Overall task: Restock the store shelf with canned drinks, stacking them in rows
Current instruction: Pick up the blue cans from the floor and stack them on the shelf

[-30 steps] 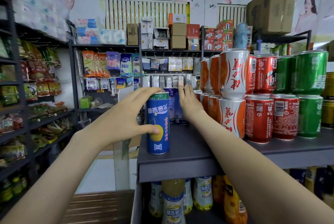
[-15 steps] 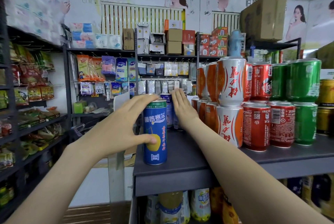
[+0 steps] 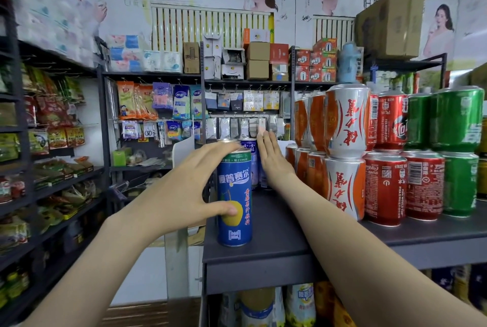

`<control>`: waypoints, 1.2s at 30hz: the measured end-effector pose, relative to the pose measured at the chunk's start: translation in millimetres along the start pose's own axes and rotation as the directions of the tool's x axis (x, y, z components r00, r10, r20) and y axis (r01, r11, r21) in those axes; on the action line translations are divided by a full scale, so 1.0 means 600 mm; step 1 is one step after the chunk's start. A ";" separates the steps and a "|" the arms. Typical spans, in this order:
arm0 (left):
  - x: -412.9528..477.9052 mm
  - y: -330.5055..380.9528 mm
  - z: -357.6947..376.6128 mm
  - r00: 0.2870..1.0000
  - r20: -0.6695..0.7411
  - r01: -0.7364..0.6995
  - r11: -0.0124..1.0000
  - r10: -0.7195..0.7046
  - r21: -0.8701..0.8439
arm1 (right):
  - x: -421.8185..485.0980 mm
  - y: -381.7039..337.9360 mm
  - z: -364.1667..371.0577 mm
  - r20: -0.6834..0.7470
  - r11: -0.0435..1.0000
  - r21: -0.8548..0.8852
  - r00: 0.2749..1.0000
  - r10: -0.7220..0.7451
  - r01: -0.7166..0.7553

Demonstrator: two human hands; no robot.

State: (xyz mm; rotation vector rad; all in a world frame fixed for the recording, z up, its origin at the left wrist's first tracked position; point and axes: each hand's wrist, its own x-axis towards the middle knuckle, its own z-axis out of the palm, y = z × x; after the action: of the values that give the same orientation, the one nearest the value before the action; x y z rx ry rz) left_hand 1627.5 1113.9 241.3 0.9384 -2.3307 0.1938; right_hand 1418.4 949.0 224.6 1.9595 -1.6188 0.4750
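A tall blue can with a yellow fruit on its label (image 3: 235, 184) stands upright near the front left corner of the dark grey shelf (image 3: 276, 231). My left hand (image 3: 184, 189) grips it, fingers over the rim and thumb on the label. Behind it stand two more slim blue cans (image 3: 251, 166) at the back of the shelf. My right hand (image 3: 271, 158) lies flat with straight fingers against the right side of those rear cans.
Right of my right arm stand double-stacked cans: orange-and-silver (image 3: 345, 152), red (image 3: 387, 166) and green (image 3: 458, 152). Bottles (image 3: 261, 308) fill the shelf below. A snack rack (image 3: 52, 142) lines the left; an aisle gap lies between.
Both hands keep their places on the cans. The view has shifted slightly, so the shelf sits a little lower in the picture.
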 end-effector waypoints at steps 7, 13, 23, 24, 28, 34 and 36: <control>-0.002 0.004 0.001 1.000 -0.004 0.005 1.000 -0.006 -0.028 | -0.018 -0.007 -0.025 -0.028 0.994 0.111 1.000 -0.009 0.012; -0.006 0.012 0.004 0.998 -0.025 0.062 0.997 -0.063 -0.045 | -0.051 -0.023 -0.059 -0.077 0.976 0.215 0.997 -0.025 0.041; -0.043 0.093 0.016 0.975 -0.174 0.166 0.976 -0.140 0.145 | -0.182 -0.021 -0.135 0.002 0.932 0.363 1.000 -0.005 0.004; -0.047 0.109 0.018 0.972 -0.182 0.180 0.969 -0.149 0.168 | -0.197 -0.020 -0.143 -0.001 0.924 0.383 1.000 -0.014 0.013; -0.069 0.187 0.037 0.960 -0.207 0.243 0.933 -0.191 0.265 | -0.278 -0.008 -0.179 -0.100 0.897 0.426 0.991 -0.083 0.118; -0.113 0.354 0.144 0.933 -0.311 0.254 0.942 -0.180 0.217 | -0.482 0.077 -0.203 -0.358 0.813 0.485 0.921 -0.152 0.323; -0.134 0.417 0.210 0.934 -0.304 0.240 0.960 -0.188 0.143 | -0.562 0.121 -0.182 -0.350 0.800 0.513 0.927 -0.135 0.311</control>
State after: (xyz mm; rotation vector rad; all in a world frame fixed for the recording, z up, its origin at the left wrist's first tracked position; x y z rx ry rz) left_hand 1443.9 1301.3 114.5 1.1616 -1.9514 0.4256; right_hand 1283.6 1270.1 125.8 2.3156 -1.1017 1.1986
